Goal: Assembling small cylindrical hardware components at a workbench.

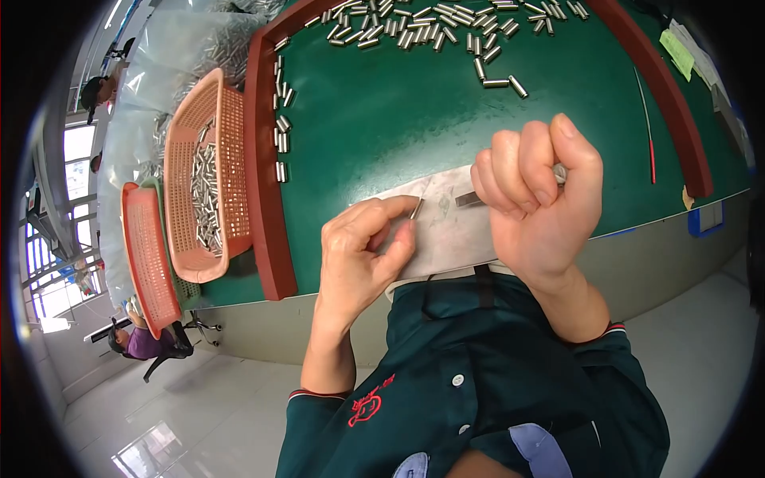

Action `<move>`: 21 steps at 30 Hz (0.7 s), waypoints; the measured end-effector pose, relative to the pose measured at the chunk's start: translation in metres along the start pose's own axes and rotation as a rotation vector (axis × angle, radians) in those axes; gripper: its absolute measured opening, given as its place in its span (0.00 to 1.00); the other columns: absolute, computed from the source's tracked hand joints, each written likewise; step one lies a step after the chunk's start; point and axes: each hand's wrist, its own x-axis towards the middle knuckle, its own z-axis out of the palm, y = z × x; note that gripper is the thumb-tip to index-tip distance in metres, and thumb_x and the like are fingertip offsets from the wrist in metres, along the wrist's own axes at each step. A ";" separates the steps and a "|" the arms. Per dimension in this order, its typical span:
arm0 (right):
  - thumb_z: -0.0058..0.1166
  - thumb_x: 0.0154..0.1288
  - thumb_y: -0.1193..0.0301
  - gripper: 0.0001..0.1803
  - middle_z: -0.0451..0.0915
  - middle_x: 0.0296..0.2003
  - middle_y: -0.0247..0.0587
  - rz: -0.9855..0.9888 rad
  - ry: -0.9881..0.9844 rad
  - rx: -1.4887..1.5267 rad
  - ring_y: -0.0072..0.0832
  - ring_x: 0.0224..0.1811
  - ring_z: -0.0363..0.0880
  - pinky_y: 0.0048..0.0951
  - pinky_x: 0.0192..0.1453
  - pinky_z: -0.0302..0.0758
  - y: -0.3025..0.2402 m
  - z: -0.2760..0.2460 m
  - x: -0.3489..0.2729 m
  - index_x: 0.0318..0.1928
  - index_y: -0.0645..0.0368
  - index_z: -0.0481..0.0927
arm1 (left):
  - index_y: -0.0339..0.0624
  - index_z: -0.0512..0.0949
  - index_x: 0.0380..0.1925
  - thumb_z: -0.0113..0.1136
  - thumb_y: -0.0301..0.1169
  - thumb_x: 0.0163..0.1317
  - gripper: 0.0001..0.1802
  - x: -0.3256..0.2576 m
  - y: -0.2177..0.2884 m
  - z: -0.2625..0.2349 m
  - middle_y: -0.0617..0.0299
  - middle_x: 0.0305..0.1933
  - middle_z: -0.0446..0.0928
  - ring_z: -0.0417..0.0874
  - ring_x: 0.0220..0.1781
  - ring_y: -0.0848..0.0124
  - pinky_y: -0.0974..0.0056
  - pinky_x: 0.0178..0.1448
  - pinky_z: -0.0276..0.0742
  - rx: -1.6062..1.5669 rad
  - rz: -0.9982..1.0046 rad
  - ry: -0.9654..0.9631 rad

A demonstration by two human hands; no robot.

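- A small metal pin [417, 208], slim, shiny and cylindrical, sits pinched between the thumb and fingertips of the left hand [362, 255], just above the near edge of the surface.
- The left hand is closed on that pin, its fingers curled together over a pale grey mat [446, 231].
- The right hand [535, 191] is balled into a fist just beside the left one; a bit of bright metal shows at its far side, but what it grips cannot be made out.
- A short dark flat piece [468, 199] lies on the mat between the two hands.
- The surface [382, 119] is dark green and smooth, framed by a rounded reddish-brown rim [267, 199].
- Many loose metal cylinders [430, 28] lie scattered at the far end, and a few more [281, 127] lie along the left rim.
- A thin rod with a red tip [647, 127] lies at the right.
- An orange perforated plastic basket [209, 175] at the left holds a heap of the same cylinders; a second orange basket [147, 255] stands beside it, tilted on edge.
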 end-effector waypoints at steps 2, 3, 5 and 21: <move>0.26 0.64 0.64 0.23 0.51 0.07 0.26 0.016 0.019 -0.001 0.16 0.10 0.41 0.21 0.16 0.45 0.005 0.004 0.002 0.10 0.50 0.51 | 0.37 0.77 0.26 0.64 0.25 0.39 0.10 -0.001 0.003 -0.003 0.61 0.13 0.65 0.63 0.14 0.71 0.67 0.20 0.60 0.085 -0.089 0.051; 0.26 0.64 0.64 0.23 0.51 0.07 0.26 0.021 0.018 -0.006 0.16 0.10 0.41 0.21 0.16 0.45 0.007 0.006 0.003 0.10 0.50 0.51 | 0.37 0.77 0.26 0.64 0.25 0.39 0.10 -0.002 0.002 -0.002 0.61 0.13 0.65 0.63 0.14 0.71 0.67 0.20 0.60 0.080 -0.093 0.054; 0.31 0.63 0.66 0.23 0.50 0.08 0.27 0.005 0.026 0.031 0.16 0.12 0.44 0.21 0.16 0.44 0.011 0.009 0.005 0.10 0.53 0.52 | 0.37 0.76 0.24 0.65 0.24 0.40 0.09 -0.002 0.001 0.001 0.61 0.13 0.65 0.63 0.14 0.70 0.66 0.20 0.60 0.131 -0.092 0.097; 0.27 0.64 0.63 0.24 0.50 0.07 0.27 0.130 0.019 -0.048 0.16 0.11 0.41 0.21 0.16 0.43 0.022 0.008 0.011 0.09 0.51 0.51 | 0.37 0.75 0.20 0.62 0.22 0.42 0.05 0.001 -0.005 0.010 0.58 0.16 0.71 0.71 0.18 0.64 0.64 0.23 0.65 0.046 -0.049 0.076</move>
